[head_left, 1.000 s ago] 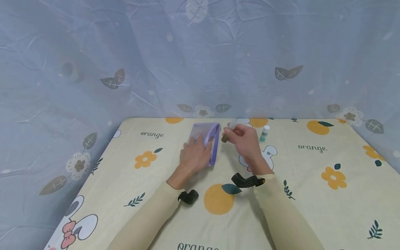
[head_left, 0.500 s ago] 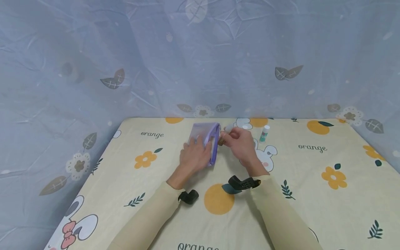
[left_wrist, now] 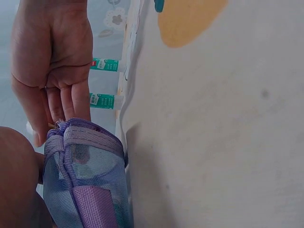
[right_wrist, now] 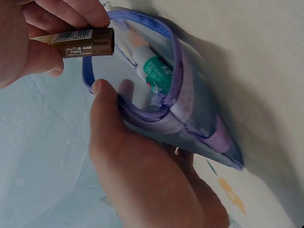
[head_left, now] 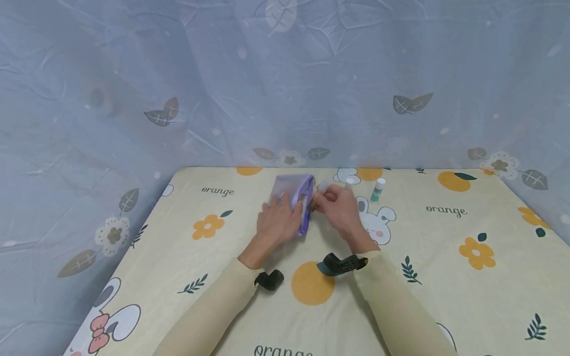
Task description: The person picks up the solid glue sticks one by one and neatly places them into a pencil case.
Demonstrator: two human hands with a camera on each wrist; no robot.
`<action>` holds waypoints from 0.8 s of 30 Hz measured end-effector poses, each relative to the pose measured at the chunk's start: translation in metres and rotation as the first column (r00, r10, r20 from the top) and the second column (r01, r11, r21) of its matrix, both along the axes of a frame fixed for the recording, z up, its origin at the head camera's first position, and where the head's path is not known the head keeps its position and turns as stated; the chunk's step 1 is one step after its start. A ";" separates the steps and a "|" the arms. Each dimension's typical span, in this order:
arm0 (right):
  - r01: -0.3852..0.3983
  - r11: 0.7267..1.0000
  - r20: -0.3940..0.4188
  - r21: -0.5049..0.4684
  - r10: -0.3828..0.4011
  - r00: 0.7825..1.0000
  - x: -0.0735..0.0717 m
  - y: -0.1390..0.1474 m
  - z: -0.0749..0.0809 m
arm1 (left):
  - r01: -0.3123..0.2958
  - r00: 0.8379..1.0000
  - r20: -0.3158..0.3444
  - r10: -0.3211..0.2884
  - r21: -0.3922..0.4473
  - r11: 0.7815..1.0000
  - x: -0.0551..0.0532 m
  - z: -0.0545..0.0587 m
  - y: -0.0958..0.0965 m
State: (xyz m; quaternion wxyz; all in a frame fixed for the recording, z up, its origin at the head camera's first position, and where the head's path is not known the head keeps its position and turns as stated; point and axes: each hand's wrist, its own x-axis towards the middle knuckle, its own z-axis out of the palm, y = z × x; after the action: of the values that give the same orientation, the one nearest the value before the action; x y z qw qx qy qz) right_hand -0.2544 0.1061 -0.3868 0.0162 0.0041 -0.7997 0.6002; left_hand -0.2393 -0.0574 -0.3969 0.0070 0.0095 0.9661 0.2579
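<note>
I have the left hand (head_left: 279, 220) gripping a purple-trimmed mesh pouch (right_wrist: 199, 99), thumb at its rim, the pouch's mouth facing the right hand (head_left: 340, 207). That one pinches a brown tube (right_wrist: 78, 42), held end-on at the opening; from here I can't tell whether it is past the rim. Inside the pouch I see a green-and-white tube (right_wrist: 156, 73). Two similar tubes (left_wrist: 104, 64) stand upright on the counter (head_left: 445, 237), near the right hand.
</note>
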 end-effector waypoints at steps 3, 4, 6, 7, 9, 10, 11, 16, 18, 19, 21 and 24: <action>0.001 1.000 0.008 0.022 -0.001 1.000 0.000 -0.001 -0.003 | 0.002 1.000 0.001 -0.002 0.000 1.000 -0.001 0.000 0.000; 0.000 1.000 0.008 0.028 -0.001 1.000 0.000 -0.001 -0.004 | 0.002 1.000 0.001 -0.002 0.000 1.000 -0.001 0.000 0.000; -0.002 0.999 0.008 0.036 0.001 1.000 0.000 -0.002 -0.006 | 0.003 1.000 0.000 -0.003 -0.001 1.000 -0.001 0.000 0.000; -0.003 0.999 0.009 0.038 0.003 1.000 0.000 -0.002 -0.006 | 0.004 1.000 0.000 -0.004 -0.002 1.000 -0.001 0.000 -0.001; -0.003 0.999 0.015 0.045 0.002 1.000 -0.001 -0.003 -0.007 | 0.005 1.000 0.001 -0.005 -0.002 1.000 0.000 0.000 -0.001; -0.003 0.999 0.019 0.048 0.002 1.000 -0.001 -0.003 -0.008 | 0.004 1.000 0.000 -0.004 -0.002 1.000 0.000 0.001 -0.001; -0.005 0.999 0.025 0.047 0.003 1.000 -0.001 -0.003 -0.008 | 0.005 1.000 -0.001 -0.005 -0.002 1.000 0.000 0.001 -0.001; -0.016 0.999 0.035 0.048 0.014 0.999 -0.001 -0.006 -0.011 | 0.007 1.000 -0.006 -0.007 0.000 1.000 0.001 0.001 -0.001; -0.018 0.999 0.038 0.039 0.017 0.999 -0.001 -0.007 -0.012 | 0.008 1.000 -0.009 -0.008 -0.003 1.000 0.001 0.001 -0.001; -0.020 0.999 0.042 0.032 0.018 0.999 -0.001 -0.008 -0.013 | 0.008 1.000 -0.010 -0.008 -0.005 1.000 0.001 0.000 -0.001; -0.019 0.999 0.051 0.027 0.018 0.999 0.000 -0.010 -0.014 | 0.006 1.000 -0.012 -0.006 -0.006 1.000 0.001 0.000 -0.001; -0.012 0.999 0.057 0.049 0.009 0.998 -0.001 -0.012 -0.015 | 0.004 1.000 -0.009 -0.004 -0.009 1.000 0.000 0.000 -0.001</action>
State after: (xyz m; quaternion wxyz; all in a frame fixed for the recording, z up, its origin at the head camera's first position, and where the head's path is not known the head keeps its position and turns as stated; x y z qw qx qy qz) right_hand -0.2553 0.0945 -0.4016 -0.0099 -0.0086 -0.8144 0.5801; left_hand -0.2389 -0.0580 -0.3969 0.0033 0.0125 0.9672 0.2537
